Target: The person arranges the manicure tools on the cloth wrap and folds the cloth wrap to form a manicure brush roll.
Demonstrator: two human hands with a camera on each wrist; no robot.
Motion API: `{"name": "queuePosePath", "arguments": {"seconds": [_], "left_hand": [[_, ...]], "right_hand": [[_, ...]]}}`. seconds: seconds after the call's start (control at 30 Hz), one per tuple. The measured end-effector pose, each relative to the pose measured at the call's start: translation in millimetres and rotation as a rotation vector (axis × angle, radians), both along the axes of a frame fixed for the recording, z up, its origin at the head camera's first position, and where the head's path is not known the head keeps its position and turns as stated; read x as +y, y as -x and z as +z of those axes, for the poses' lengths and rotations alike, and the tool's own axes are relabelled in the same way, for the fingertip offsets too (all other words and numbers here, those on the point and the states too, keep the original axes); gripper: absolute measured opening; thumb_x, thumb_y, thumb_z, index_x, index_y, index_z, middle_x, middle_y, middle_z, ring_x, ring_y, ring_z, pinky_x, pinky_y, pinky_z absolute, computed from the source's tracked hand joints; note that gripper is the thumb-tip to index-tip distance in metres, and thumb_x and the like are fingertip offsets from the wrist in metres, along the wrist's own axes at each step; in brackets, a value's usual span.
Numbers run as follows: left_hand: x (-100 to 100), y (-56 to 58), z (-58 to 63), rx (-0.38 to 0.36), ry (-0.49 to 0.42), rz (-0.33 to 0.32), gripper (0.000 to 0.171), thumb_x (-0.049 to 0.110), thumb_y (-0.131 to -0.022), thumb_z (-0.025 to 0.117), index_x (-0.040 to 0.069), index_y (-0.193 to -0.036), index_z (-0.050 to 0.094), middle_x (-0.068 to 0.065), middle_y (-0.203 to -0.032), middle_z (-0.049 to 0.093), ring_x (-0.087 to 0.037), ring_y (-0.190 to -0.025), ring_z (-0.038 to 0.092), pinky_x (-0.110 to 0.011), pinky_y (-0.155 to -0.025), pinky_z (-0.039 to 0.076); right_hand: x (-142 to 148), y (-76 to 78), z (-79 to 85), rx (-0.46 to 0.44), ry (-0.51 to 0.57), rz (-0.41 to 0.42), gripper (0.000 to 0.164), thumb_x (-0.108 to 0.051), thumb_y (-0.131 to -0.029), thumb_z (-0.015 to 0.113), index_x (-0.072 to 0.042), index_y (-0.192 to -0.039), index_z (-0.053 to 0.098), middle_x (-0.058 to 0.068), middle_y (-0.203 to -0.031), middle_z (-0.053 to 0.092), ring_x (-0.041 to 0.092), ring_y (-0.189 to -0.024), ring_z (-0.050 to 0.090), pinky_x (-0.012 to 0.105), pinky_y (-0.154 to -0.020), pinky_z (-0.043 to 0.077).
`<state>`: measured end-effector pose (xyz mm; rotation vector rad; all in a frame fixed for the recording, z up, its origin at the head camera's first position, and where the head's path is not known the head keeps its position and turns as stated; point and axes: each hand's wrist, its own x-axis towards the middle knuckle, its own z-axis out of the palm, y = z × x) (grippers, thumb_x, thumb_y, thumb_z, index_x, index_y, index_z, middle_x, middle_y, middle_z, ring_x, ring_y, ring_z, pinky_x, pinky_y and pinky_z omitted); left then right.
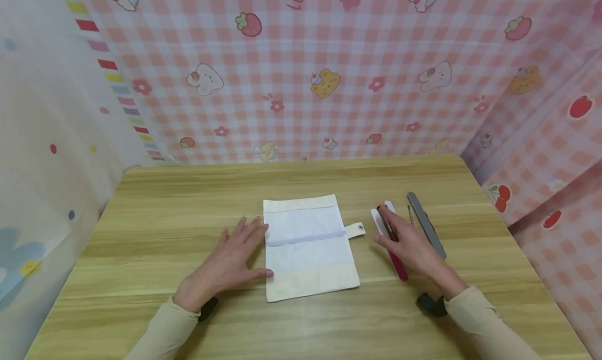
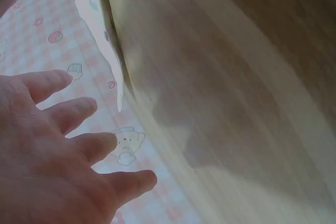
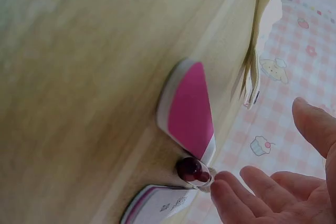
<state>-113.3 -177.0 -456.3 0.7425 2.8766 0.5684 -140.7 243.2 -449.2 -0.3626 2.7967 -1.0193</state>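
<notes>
A cream and white fabric pouch lies unfolded on the table, its snap tab pointing right. My left hand is spread at the pouch's left edge, with thumb and fingertips right at the border. Over a group of slim nail tools hovers my right hand, thumb apart from the fingers. Below it are a pink-backed nail file and a slim dark stick, whose glossy dark red end shows by my fingertips in the right wrist view. A second file with printing lies beside that end.
A long grey file lies right of my right hand, with a thin metal tool beside it. The wooden table meets a pink checked cloth at the back; more patterned cloth hangs at both sides.
</notes>
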Motion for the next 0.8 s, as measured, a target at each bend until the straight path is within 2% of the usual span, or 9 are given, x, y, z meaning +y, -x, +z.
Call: {"name": "queuePosePath", "arguments": {"seconds": [0.27, 0.43, 0.6, 0.8], "left_hand": [[5.3, -0.2, -1.2, -0.074, 0.027, -0.043, 0.101, 0.061, -0.086, 0.077, 0.01, -0.162, 0.035, -0.015, -0.17, 0.023, -0.046, -0.156, 0.013, -0.075, -0.115, 0.017], [5.4, 1.0, -1.3, -0.11, 0.06, -0.046, 0.101, 0.06, -0.086, 0.077, 0.009, -0.162, 0.035, -0.017, -0.17, 0.023, -0.046, -0.155, 0.014, -0.076, -0.114, 0.017], [4.5, 1.4, -2.2, -0.139, 0.088, -0.038, 0.102, 0.06, -0.085, 0.078, 0.009, -0.162, 0.035, -0.017, -0.17, 0.023, -0.047, -0.155, 0.013, -0.076, -0.114, 0.016], [5.0, 3.3, -4.2, -0.141, 0.103, -0.042, 0.102, 0.06, -0.084, 0.079, 0.008, -0.161, 0.037, -0.017, -0.17, 0.023, -0.049, -0.155, 0.014, -0.077, -0.114, 0.016]], "right_hand": [[1.3, -0.6, -2.0, -0.011, 0.03, -0.008, 0.071, -0.017, -0.101, 0.069, 0.006, -0.158, 0.033, 0.029, -0.159, 0.037, 0.047, -0.136, 0.05, 0.057, -0.105, 0.046], [3.5, 0.3, -2.2, 0.05, -0.036, -0.006, 0.067, -0.015, -0.099, 0.07, 0.009, -0.154, 0.04, 0.032, -0.148, 0.05, 0.046, -0.127, 0.059, 0.057, -0.1, 0.05], [4.7, 2.5, -0.5, 0.101, -0.13, 0.003, 0.06, -0.017, -0.098, 0.072, 0.009, -0.147, 0.049, 0.03, -0.136, 0.061, 0.042, -0.119, 0.064, 0.057, -0.094, 0.053], [-0.2, 4.2, 2.9, 0.1, -0.162, 0.014, 0.056, -0.018, -0.098, 0.073, 0.008, -0.143, 0.054, 0.023, -0.117, 0.07, 0.029, -0.097, 0.067, 0.049, -0.082, 0.056]]}}
